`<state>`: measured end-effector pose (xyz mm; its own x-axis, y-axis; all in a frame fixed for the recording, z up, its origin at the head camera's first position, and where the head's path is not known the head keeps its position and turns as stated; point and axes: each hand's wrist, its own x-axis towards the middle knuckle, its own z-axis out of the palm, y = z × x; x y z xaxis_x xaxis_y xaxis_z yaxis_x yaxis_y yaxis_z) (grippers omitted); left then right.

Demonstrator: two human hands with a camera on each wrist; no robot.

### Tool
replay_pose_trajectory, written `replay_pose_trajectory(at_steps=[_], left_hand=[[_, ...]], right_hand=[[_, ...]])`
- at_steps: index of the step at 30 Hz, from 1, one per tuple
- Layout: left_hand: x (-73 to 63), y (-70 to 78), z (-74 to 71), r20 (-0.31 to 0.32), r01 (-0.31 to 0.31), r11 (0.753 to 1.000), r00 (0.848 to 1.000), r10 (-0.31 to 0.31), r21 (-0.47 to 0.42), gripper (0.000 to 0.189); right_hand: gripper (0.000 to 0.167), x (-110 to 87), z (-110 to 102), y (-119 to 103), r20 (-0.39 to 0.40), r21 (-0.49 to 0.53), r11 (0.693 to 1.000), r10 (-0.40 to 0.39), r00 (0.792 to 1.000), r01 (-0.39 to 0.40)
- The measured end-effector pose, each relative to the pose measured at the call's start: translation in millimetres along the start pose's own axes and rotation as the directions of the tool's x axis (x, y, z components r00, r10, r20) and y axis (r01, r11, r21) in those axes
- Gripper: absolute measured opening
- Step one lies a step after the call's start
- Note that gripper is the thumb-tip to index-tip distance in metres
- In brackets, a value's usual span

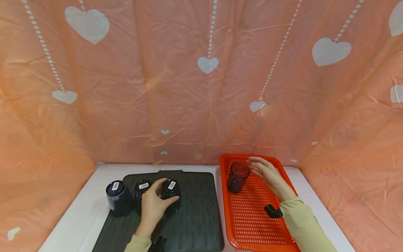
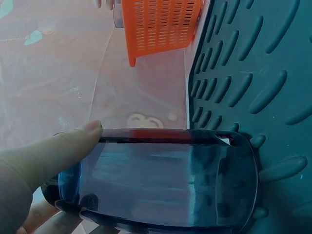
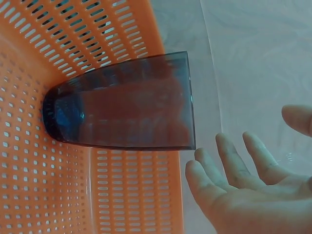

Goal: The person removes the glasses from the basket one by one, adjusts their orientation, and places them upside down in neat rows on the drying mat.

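Observation:
My left hand (image 1: 152, 206) holds a dark tinted drinking glass (image 1: 171, 187), thumb and fingers around its upper end. This glass stands upside down on the black ribbed mat (image 1: 195, 213), a white sticker on its base; in the left wrist view its clear body (image 2: 141, 180) stretches from the fingers to the mat. Inside the orange basket (image 1: 224, 206), another tinted glass (image 1: 238, 178) stands upright, mouth up. Beside its rim is my right hand (image 1: 266, 173), fingers extended and apart from the glass, as the right wrist view shows.
Two more upside-down dark glasses stand left of my left hand: one (image 1: 119, 199) at the mat's left edge, another (image 1: 137, 196) partly hidden by the hand. A white table (image 1: 78, 210) lies beneath. An orange curtain with hearts (image 1: 176, 87) rises behind.

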<state>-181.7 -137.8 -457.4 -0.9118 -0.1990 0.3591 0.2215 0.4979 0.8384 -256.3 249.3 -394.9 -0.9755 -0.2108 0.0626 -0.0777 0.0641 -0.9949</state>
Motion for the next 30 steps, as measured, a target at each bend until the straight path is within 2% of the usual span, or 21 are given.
replay_pose_trajectory(at_steps=[11,20,30], left_hand=[[-0.3,-0.8,0.0,0.031,0.005,0.998,1.0,-0.007,0.06,0.073],[-2.5,-0.4,-1.4,0.04,0.001,0.997,0.999,-0.004,0.072,0.073],[-4.2,0.4,-3.4,0.065,0.011,0.997,0.998,-0.015,0.074,0.073]], right_hand=[[0.048,3.2,7.4,-1.0,0.004,-0.022,1.0,0.019,1.0,-0.019],[0.044,5.5,8.4,2.3,-0.007,-0.013,0.999,0.048,0.999,-0.048],[0.049,8.6,9.8,2.8,0.014,-0.01,0.999,0.05,0.999,-0.05]])
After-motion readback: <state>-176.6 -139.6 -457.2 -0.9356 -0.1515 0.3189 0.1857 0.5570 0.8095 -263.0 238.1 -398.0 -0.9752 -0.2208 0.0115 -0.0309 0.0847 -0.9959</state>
